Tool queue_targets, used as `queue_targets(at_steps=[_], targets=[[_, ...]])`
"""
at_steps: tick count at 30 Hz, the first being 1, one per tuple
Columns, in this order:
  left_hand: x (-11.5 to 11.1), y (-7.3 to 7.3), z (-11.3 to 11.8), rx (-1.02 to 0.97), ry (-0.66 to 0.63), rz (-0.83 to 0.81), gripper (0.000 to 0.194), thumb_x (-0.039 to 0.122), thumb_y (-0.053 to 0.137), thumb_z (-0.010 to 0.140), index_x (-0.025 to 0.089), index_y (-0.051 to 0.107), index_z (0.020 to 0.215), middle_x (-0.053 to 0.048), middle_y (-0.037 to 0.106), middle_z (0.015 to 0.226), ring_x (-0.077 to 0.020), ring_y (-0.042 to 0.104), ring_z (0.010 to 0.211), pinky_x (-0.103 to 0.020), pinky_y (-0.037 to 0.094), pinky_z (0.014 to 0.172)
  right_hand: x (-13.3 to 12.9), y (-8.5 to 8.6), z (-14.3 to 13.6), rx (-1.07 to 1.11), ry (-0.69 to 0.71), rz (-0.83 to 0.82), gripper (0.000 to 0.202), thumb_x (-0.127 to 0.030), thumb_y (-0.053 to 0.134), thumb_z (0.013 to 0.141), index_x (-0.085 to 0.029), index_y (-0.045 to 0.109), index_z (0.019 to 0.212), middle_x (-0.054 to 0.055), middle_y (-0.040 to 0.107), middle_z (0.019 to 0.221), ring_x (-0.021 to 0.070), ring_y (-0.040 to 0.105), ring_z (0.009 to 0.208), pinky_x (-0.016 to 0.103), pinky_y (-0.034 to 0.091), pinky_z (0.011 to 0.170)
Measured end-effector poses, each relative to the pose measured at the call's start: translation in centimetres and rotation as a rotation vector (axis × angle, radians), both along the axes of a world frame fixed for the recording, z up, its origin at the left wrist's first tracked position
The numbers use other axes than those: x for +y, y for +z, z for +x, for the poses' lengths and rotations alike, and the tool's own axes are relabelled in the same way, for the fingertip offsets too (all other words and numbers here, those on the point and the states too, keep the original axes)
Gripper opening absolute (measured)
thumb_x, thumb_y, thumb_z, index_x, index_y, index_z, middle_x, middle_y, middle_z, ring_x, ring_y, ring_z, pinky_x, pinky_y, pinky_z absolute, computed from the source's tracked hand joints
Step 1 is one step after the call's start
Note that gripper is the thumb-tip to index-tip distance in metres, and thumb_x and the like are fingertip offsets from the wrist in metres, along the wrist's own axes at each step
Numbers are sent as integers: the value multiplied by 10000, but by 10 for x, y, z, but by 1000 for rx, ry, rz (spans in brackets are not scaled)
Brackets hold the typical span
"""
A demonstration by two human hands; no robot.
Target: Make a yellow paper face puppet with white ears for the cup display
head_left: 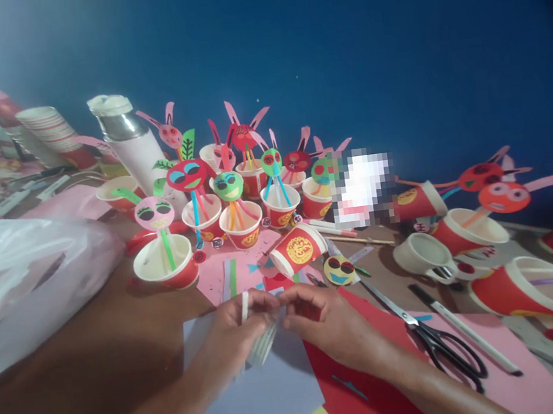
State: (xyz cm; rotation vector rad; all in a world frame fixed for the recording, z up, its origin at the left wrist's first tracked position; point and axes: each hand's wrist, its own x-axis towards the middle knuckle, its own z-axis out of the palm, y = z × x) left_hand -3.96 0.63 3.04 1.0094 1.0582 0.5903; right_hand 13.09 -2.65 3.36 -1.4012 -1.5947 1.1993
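Observation:
My left hand (250, 318) is closed around a pale, ridged object (264, 346), perhaps a tape roll, which is partly hidden by the fingers. A short white strip (245, 306) shows at its index finger. Fingertips of my right hand (314, 310) are pinched together close to the left fingertips; what they hold, if anything, is too small to make out. Both hands are above a lavender paper sheet (250, 405) and red paper (373, 383). Just beyond them lie a tipped red paper cup (299, 250) and a yellow paper face (339, 270).
Black-handled scissors (444, 344) and a marker (466, 331) lie at right. Several red cups with paper-face figures stand behind, including a pink face (155, 213). A white mug (421, 256), plastic bag (28, 284), flask (130, 144) and stacked cups (48, 127) surround them. A blue wall rises behind.

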Motion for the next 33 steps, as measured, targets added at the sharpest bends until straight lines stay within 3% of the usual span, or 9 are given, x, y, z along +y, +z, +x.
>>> queue_targets(at_steps=[3,8,12,17,26,29,33], targets=[[-1,-1,0,-76,-3,-26,131,193,591,677,166,604,804,23,566,664,-103,472,588,-244,330,560,-1,2,-3,-12,-8,47,120,-200,618,795,-220,668,902,-25,635,799,122,556,739,217,410,696],[-1,-2,0,-161,9,-47,120,191,620,673,161,607,788,21,576,675,-99,489,608,-232,348,575,-4,2,-7,-43,-57,57,97,-287,632,798,-194,656,787,-21,615,733,122,543,693,222,402,668],[-2,-5,-1,-116,2,-31,124,186,607,680,168,627,801,18,571,686,-91,462,576,-232,335,548,-5,0,-8,110,-56,-96,130,-296,596,812,-188,655,769,-10,648,766,137,564,737,239,414,703],[-2,1,1,-74,23,-24,129,240,655,658,173,620,762,33,538,626,-80,421,520,-234,308,510,-3,-4,-7,365,-66,-297,169,-334,607,790,-172,652,767,-32,584,680,108,509,638,237,389,638],[-2,7,2,61,7,20,159,251,640,659,174,617,797,39,521,622,-71,407,483,-226,308,481,-2,-4,-6,506,-102,-383,192,-330,694,714,-161,607,691,-47,536,635,85,437,596,216,360,594],[-3,7,3,89,1,-7,191,264,643,661,176,615,828,42,514,587,-76,404,474,-223,309,477,-1,-1,-4,470,-95,-378,194,-328,653,740,-166,576,666,-58,485,598,81,398,563,209,336,555],[-2,8,3,63,-29,20,160,252,658,667,169,639,803,3,578,690,-98,485,580,-233,364,554,2,8,2,274,-51,-285,158,-281,567,783,-177,536,667,-59,450,607,89,395,573,213,338,566]])
